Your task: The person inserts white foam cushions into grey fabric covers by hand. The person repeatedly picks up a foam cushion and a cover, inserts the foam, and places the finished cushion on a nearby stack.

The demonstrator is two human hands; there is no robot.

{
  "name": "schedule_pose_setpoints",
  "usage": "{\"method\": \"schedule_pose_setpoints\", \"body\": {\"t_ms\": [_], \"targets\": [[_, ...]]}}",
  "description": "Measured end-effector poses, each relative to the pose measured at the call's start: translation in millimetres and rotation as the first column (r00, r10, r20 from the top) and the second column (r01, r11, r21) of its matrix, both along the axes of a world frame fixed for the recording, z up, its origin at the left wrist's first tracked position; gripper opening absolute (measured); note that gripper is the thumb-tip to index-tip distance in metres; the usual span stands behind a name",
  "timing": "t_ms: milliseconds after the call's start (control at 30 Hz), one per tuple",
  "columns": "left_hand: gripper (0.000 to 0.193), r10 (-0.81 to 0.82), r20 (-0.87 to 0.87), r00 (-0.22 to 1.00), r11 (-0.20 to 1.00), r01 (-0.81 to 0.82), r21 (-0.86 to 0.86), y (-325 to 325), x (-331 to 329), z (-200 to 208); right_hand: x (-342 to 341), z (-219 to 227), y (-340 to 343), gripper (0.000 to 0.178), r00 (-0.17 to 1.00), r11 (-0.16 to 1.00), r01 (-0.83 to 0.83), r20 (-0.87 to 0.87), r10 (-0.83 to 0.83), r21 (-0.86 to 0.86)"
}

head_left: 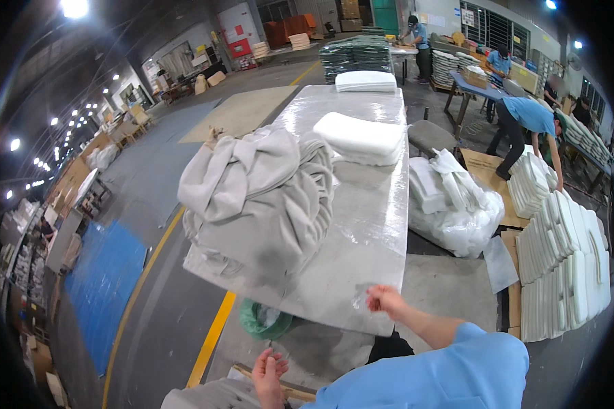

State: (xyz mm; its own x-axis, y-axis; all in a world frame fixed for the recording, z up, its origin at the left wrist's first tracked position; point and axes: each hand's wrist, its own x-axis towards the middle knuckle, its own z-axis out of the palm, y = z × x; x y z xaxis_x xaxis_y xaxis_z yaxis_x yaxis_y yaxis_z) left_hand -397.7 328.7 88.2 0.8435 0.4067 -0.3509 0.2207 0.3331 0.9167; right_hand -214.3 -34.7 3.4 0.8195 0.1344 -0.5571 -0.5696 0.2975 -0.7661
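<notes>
My right hand [385, 300] is closed over the near right end of the plastic-covered table [361, 225]. A wisp of clear film [363, 294] shows at its fingertips; whether the fingers hold it I cannot tell. Lower down, in front of the table, my left hand [269, 373] is closed with its fingertips together, and anything in them is too small to name. Grey fabric [215, 394] lies beside it, by a wooden edge. On the table's left side sits a large heap of grey fabric covers [252, 198]. White folded pads [361, 136] are stacked behind it.
A green-lined bin [262, 320] stands below the table's near edge. To the right are a clear bag of white pieces [457, 211] and rows of white cushions [563, 266], where a co-worker [529, 119] bends. Dark wrapped stacks [357, 58] rise beyond the table.
</notes>
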Motion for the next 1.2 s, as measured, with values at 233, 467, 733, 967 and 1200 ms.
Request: {"method": "schedule_pose_setpoints", "body": {"t_ms": [233, 467, 733, 967, 1200], "targets": [[0.038, -0.046, -0.251, 0.967, 0.978, 0.095, 0.187, -73.8, 69.1, -18.1, 290.6, 56.6, -100.5, 0.012, 0.897, 0.918, 0.374, 0.200, -0.395, 0.134], [0.038, 0.103, -0.268, 0.958, 0.992, -0.081, 0.092, -150.6, 93.4, -43.2, 514.9, 76.7, -177.0, 0.059, 0.658, 0.652, 0.751, 0.209, -0.724, -0.105], [0.035, 0.255, -0.249, 0.934, 0.938, -0.178, 0.296, -194.2, 98.3, -46.7, 605.6, 112.1, -159.0, 0.078, 0.424, 0.425, 0.905, 0.076, -0.902, -0.012], [0.034, 0.356, -0.207, 0.911, 0.933, -0.334, 0.133, -207.1, 100.8, -57.6, 648.3, 171.5, -155.7, 0.087, 0.371, 0.397, 0.915, 0.237, -0.898, 0.074], [0.039, 0.153, -0.344, 0.926, 0.950, -0.042, 0.309, -189.6, 100.6, -56.1, 601.1, 278.5, -218.1, 0.060, 0.235, 0.649, 0.730, 0.812, -0.534, 0.215]]}}
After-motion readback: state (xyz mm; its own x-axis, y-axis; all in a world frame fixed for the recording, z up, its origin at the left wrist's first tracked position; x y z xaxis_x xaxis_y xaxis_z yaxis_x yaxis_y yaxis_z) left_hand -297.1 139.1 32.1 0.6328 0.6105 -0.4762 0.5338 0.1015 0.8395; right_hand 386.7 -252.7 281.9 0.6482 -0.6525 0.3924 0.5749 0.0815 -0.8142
